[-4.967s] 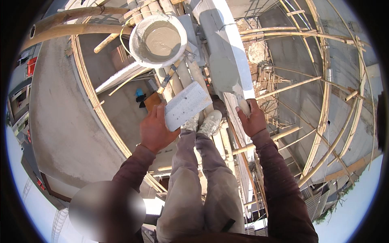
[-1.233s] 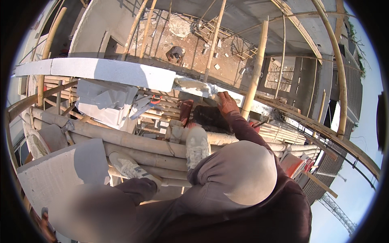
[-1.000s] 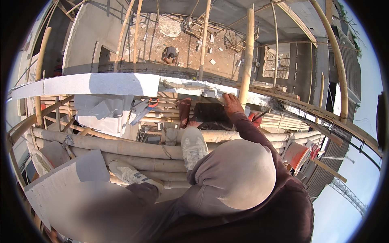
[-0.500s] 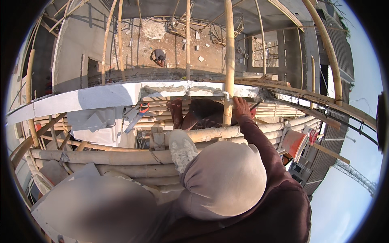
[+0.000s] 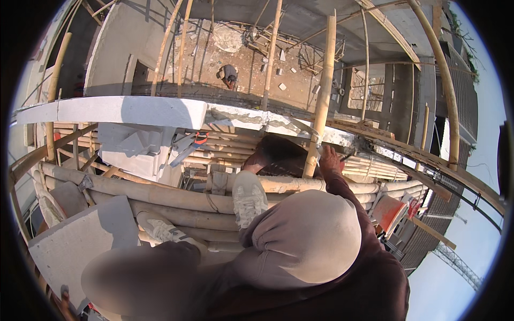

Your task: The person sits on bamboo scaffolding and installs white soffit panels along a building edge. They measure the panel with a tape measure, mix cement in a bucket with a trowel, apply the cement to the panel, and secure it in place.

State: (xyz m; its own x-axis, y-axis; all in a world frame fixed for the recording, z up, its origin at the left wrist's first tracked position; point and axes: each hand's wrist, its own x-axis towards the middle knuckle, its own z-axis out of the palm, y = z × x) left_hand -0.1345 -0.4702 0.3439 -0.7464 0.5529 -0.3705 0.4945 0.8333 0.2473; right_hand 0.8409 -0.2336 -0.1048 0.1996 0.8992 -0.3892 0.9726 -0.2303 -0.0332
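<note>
My right hand [image 5: 332,162] reaches forward beside an upright bamboo pole [image 5: 323,101]. Its fingers are stretched out against the near side of a white block wall [image 5: 235,113], and a thin dark object shows just right of it. At the lower left, my left hand [image 5: 65,306] grips the edge of a large pale block [image 5: 88,238], which lies tilted across the bamboo poles. A blurred patch hides part of that block. My two dusty shoes, the right [image 5: 249,198] and the left [image 5: 166,230], stand on the bamboo platform [image 5: 176,195].
Stacked white blocks [image 5: 134,147] and a handsaw [image 5: 187,150] lie beyond the platform. A bucket [image 5: 388,211] stands at right. A person in dark clothing [image 5: 278,155] shows partly under the wall. Another person [image 5: 228,76] bends over on the ground far below. A long drop lies past the wall.
The view has shifted, so the scene sits further right. More of the pale block, my left shoe and my left hand now show at lower left. My right hand stays by the pole.
</note>
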